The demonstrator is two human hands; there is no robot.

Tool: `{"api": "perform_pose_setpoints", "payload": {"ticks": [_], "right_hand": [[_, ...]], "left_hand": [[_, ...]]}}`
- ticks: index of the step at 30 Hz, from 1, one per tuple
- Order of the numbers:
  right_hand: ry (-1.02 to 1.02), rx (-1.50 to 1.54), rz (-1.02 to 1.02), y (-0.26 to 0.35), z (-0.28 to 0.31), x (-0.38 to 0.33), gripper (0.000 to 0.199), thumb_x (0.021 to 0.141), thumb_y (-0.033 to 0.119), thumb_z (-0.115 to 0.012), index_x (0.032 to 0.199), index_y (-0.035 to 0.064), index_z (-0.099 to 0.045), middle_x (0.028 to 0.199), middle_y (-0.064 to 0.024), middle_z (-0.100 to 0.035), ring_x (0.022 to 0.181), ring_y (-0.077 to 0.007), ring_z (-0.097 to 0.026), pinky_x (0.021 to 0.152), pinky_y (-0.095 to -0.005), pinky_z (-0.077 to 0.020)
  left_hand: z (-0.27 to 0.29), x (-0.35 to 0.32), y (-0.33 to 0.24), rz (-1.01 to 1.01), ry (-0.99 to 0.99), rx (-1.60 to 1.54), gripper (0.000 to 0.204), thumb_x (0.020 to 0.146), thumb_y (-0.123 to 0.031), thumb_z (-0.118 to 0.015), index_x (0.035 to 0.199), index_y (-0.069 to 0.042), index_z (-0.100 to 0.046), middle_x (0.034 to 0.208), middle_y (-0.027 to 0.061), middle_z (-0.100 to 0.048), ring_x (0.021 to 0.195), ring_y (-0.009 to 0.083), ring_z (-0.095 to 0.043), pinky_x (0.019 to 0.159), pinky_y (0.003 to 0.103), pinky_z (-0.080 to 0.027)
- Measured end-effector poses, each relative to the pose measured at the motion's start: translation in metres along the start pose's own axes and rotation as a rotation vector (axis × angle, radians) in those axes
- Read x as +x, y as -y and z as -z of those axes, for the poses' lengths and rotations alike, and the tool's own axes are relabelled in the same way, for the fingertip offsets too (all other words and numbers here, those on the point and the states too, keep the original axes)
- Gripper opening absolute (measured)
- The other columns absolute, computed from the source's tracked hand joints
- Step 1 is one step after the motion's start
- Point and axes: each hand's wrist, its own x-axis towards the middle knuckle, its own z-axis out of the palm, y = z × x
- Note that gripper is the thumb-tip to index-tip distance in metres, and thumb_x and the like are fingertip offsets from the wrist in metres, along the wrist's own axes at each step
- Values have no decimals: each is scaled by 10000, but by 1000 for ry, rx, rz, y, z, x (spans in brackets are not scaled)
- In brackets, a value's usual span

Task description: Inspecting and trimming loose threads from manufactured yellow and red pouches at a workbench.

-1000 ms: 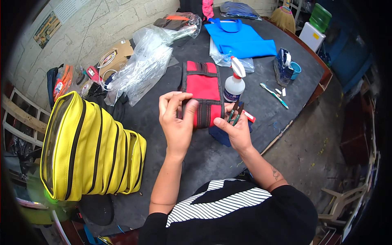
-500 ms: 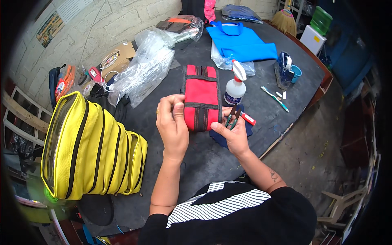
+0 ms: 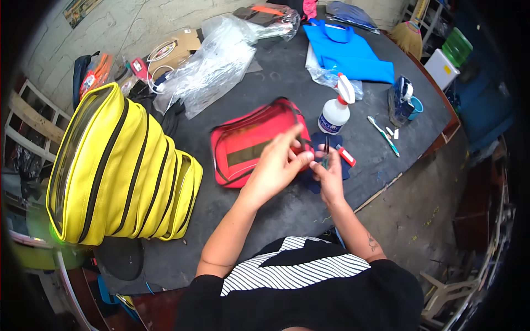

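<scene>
A red zippered bag with black trim and a dark see-through panel rests on the dark table, tilted, in front of me. My left hand reaches across its right front corner. The left fingers are partly smeared by motion, and whether they grip the edge is unclear. Just right of the bag, my right hand is closed around small dark-bladed scissors, blades pointing away from me. Beneath and behind that hand lies a dark blue cloth, with a red and white small item beside the fingers.
A tall yellow tiered bag stands at left. Beyond are clear plastic wrapping, a spray bottle and a blue tote bag. Toward the right edge lie a toothbrush, a clear container and a blue cup.
The red bag has turned from its narrow strapped side to its broad panelled face and moved left, down to the table. My left hand has shifted right across it. The scissors stay in my right hand.
</scene>
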Motion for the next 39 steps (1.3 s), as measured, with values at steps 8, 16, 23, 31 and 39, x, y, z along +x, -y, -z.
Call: {"api": "perform_pose_setpoints", "payload": {"ticks": [8, 16, 23, 31, 39], "right_hand": [[-136, 18, 88, -2, 63, 34, 137, 861, 65, -642, 981, 81, -578, 769, 61, -521, 536, 4, -380, 426, -167, -261], [113, -331, -17, 14, 15, 48, 405, 802, 225, -738, 1082, -23, -583, 910, 11, -574, 838, -68, -510, 806, -219, -410], [266, 24, -189, 1, 29, 47, 401, 817, 103, -696, 1179, 6, -552, 887, 26, -604, 592, -3, -459, 460, -186, -319], [304, 336, -290, 2, 26, 44, 347, 859, -3, -622, 1187, 39, -516, 766, 40, -535, 489, -26, -358, 459, -190, -311], [339, 459, -309, 2, 25, 46, 290, 848, -61, -603, 1092, 78, -534, 781, 28, -529, 478, -36, -356, 455, -197, -310]], "left_hand": [[65, -33, 81, -48, -659, -48, 167, 893, -73, -602, 1050, -27, -641, 968, 42, -594, 812, 97, -562, 711, 235, -458], [96, -40, 99, 485, -449, -179, 447, 873, -150, -668, 1263, 30, -543, 937, 37, -617, 843, 85, -567, 764, 223, -460], [100, -47, 81, 90, -562, -334, 404, 830, 53, -620, 1230, 40, -568, 977, 57, -624, 855, 91, -584, 785, 211, -479], [93, -53, 21, -139, -601, -154, 457, 787, 66, -636, 1237, 53, -561, 1011, 66, -620, 884, 101, -582, 793, 222, -462], [86, -60, 1, -239, -544, -97, 585, 785, 57, -617, 1347, 23, -459, 1065, 70, -572, 919, 111, -550, 838, 257, -442]]}}
